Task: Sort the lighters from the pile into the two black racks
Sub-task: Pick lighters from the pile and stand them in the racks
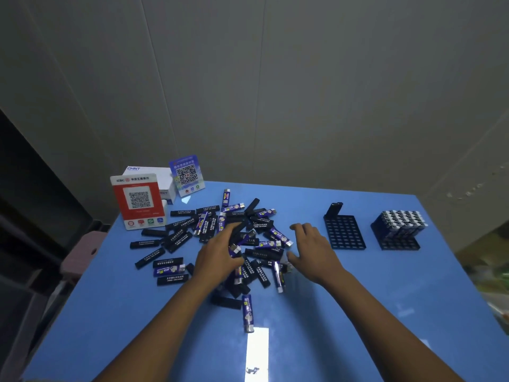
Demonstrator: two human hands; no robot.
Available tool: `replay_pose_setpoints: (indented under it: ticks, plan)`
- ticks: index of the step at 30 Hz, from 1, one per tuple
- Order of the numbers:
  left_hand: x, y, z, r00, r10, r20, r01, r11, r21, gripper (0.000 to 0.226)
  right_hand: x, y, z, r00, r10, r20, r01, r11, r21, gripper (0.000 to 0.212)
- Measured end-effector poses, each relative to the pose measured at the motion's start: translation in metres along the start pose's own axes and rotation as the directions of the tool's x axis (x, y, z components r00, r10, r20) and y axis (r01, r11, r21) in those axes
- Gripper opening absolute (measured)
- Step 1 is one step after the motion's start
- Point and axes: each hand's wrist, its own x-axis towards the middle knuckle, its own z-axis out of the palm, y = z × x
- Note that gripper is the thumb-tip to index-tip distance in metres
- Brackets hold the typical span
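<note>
Gathering stock, the left hand (217, 255) curls round several lighters in the pile (231, 238) (apparently a mixed bundle); the right hand (311, 249) hovers spread beside it, nearer the racks: one nearly empty (344, 232), one part-filled (396, 230).

Pile (220, 244) of black and blue-purple lighters lies loose and criss-crossed on the blue table, spread from centre out toward 9 o'clock, with one blue lighter (248, 312) alone at 6 o'clock of it. Near rack (344, 232), 3 o'clock of the pile, lies flat, its grid cells bare but for a couple of black lighters (335, 209) upright at its far-left corner. Far rack (398, 242), further at 3 o'clock, is mostly packed with upright blue lighters, silver heads up, front rows open.
</note>
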Motion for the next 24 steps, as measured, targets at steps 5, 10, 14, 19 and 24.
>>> replay_pose_setpoints:
  ticks: [5,10,14,19,24]
  plan:
    - [0.004,0.047,0.036,1.0,0.025,0.009,-0.025,1.0,-0.013,0.092,-0.007,0.051,-0.021,1.0,0.006,-0.013,-0.006,1.0,0.007,0.059]
    - [0.007,0.09,0.076,0.999,0.03,0.044,-0.029,0.999,-0.019,0.103,-0.016,0.104,-0.037,0.999,0.03,-0.035,-0.029,0.999,0.028,0.058]
    - [0.007,0.12,0.104,0.997,0.019,0.08,-0.017,1.0,-0.027,0.1,-0.024,0.137,-0.043,0.997,0.053,-0.05,-0.05,0.997,0.056,0.056]
    - [0.012,0.143,0.128,0.99,0.071,0.12,-0.071,0.997,-0.002,0.101,-0.032,0.162,-0.044,0.997,0.065,-0.036,-0.056,0.975,0.214,0.051]
    - [0.025,0.153,0.141,0.982,0.103,0.156,-0.108,0.994,0.027,0.101,-0.023,0.174,-0.046,0.995,0.101,0.012,-0.093,0.862,0.498,0.029]
